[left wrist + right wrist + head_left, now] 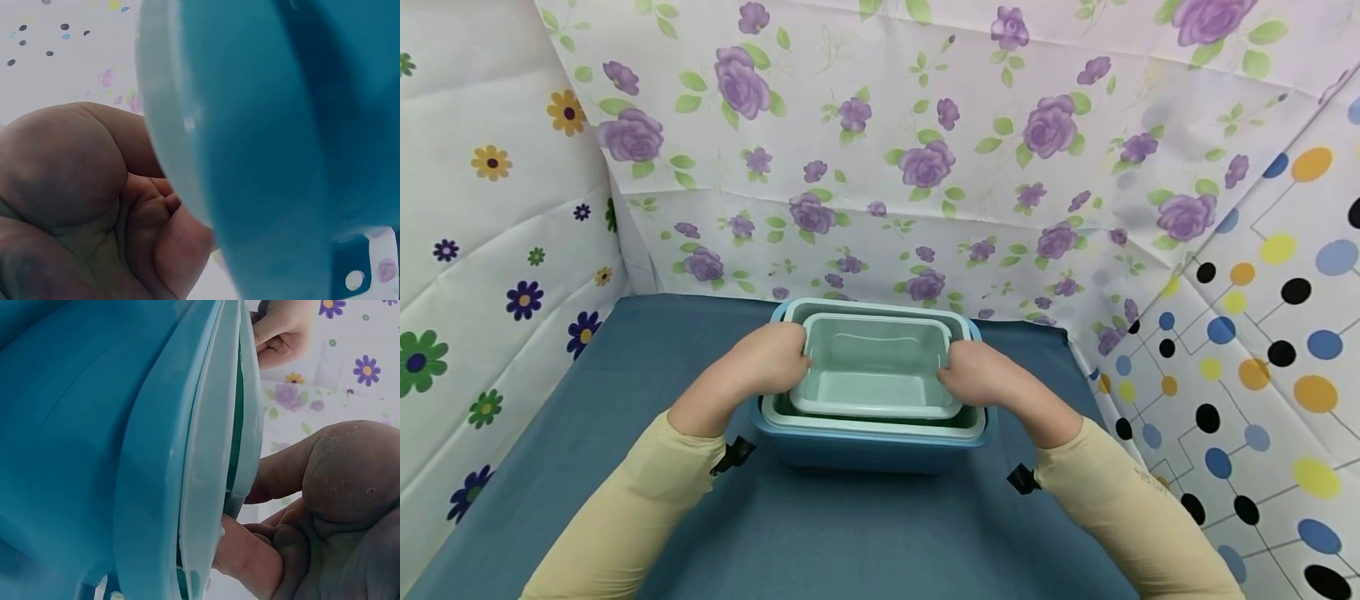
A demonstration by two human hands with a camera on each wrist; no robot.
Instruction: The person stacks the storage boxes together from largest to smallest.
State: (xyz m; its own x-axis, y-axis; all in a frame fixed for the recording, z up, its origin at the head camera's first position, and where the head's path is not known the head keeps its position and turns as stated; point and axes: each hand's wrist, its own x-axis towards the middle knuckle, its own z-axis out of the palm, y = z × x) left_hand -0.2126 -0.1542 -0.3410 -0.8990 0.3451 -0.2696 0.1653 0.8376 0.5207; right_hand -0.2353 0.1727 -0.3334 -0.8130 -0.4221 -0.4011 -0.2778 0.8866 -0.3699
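Note:
A small pale green plastic basin (pixel 872 389) sits inside a larger light green basin (pixel 880 429), and both are nested in a blue basin (pixel 865 457). With thumb inside and fingers curled under its rim, my left hand (pixel 778 358) grips the small basin's left end. My right hand (pixel 981 372) grips the opposite end the same way. In the right wrist view, the small basin's rim (pixel 251 419) stands a little above the light green rim (pixel 209 444), with a dark gap between them. The left wrist view shows the blue wall (pixel 262 150) close beside the left hand (pixel 69 181).
The basins stand on a blue cloth-covered table (pixel 865 533) near its back edge. Behind hangs a curtain with purple roses (pixel 925 167). Patterned sheets flank the table, flowered on the left (pixel 490 250) and dotted on the right (pixel 1262 333).

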